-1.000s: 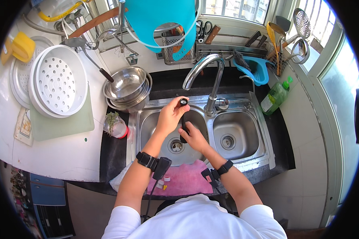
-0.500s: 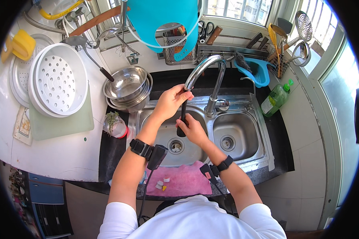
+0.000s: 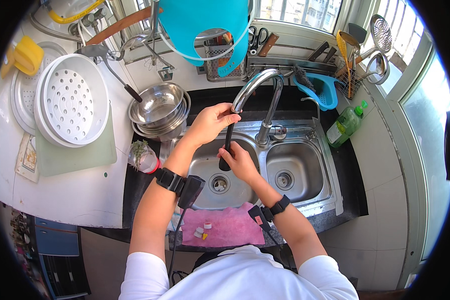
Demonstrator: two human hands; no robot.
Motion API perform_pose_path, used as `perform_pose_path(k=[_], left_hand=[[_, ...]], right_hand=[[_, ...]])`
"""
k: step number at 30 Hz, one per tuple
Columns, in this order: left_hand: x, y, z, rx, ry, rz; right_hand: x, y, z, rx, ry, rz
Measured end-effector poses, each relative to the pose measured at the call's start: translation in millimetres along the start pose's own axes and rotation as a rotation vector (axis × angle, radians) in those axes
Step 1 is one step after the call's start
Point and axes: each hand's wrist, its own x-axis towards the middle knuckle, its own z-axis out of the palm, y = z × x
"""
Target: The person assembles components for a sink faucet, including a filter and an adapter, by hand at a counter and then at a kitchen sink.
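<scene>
A curved chrome faucet (image 3: 270,102) rises behind the double sink, its spout reaching over the left basin. From the spout's tip hangs a slim black tube (image 3: 229,133) with a wider lower end. My left hand (image 3: 209,122) pinches the spout tip where the tube meets it, thumb in front. Lower down, my right hand (image 3: 239,161) closes round the tube near its wider end. The exact joint is partly hidden behind my left fingers.
Stacked steel bowls (image 3: 157,107) and a jar with a plant (image 3: 143,156) stand left of the sink (image 3: 331,196). A green soap bottle (image 3: 346,126) stands right. A pink cloth (image 3: 235,227) with small white and yellow pieces lies in front. A turquoise bib (image 3: 200,25) hangs above.
My left forearm and elbow have shifted slightly outward to the left. Both hands keep their holds, and the tube's lower end has swung slightly left.
</scene>
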Motion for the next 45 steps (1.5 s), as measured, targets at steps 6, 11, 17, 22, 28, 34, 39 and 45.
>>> perform_pose_path(k=[6,11,17,22,28,34,39,45], left_hand=[[0.3,-3.4,2.3,0.048,0.027,0.011],[-1.4,0.7,3.7,0.038,0.019,0.050],[1.4,-10.9,1.7,-0.247,0.010,0.006],[-2.9,-4.8,14.2,-0.114,0.233,0.027],[-1.7,-8.8,34.1,0.018,0.525,0.091],[0.8,3.4,40.7,0.145,0.601,0.026],[-1.3,17.2,42.6,0.252,0.612,-0.057],[0.5,2.9,27.0,0.335,0.441,0.093]], right_hand=[[11.0,0.5,-15.0,-0.059,-0.059,0.016],[38.4,-38.2,-65.7,0.229,0.054,-0.148],[69.0,-111.8,-78.5,0.447,-0.040,-0.068],[69.1,-110.6,-74.6,0.394,0.019,-0.025],[72.2,-101.3,-70.0,0.438,0.020,-0.028],[51.1,-56.5,-66.7,0.680,0.055,-0.035],[19.3,-12.2,0.8,0.249,0.116,-0.100],[24.0,-23.9,14.6,-0.029,0.346,-0.225]])
